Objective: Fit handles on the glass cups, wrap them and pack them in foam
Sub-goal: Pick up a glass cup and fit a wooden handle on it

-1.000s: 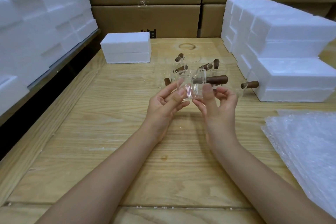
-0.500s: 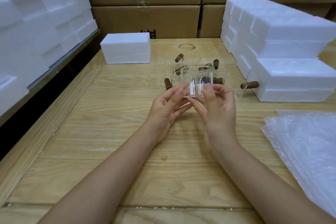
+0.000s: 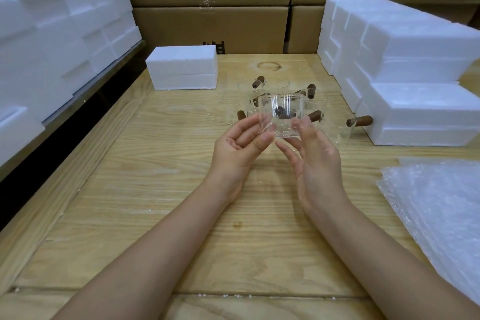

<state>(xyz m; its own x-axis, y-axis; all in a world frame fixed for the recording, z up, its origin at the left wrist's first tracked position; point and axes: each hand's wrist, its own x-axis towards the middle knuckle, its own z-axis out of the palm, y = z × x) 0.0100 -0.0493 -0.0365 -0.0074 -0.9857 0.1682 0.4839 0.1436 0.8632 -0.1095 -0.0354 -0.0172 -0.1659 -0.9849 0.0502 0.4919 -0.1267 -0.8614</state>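
Both hands hold one glass cup [image 3: 283,118] over the worktop [image 3: 168,215] at centre: the left hand [image 3: 239,148] pinches its 9 o'clock side, the right hand [image 3: 315,163] its 3 o'clock side, fingers [image 3: 265,138] narrow on the glass. More handled cups [image 3: 315,116] lie at 12 o'clock, bubble wrap [image 3: 436,210] at 4 o'clock, foam blocks [image 3: 420,112] at 2 o'clock

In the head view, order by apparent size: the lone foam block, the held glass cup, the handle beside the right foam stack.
1. foam block
2. glass cup, enlarged somewhat by being nearer the camera
3. handle
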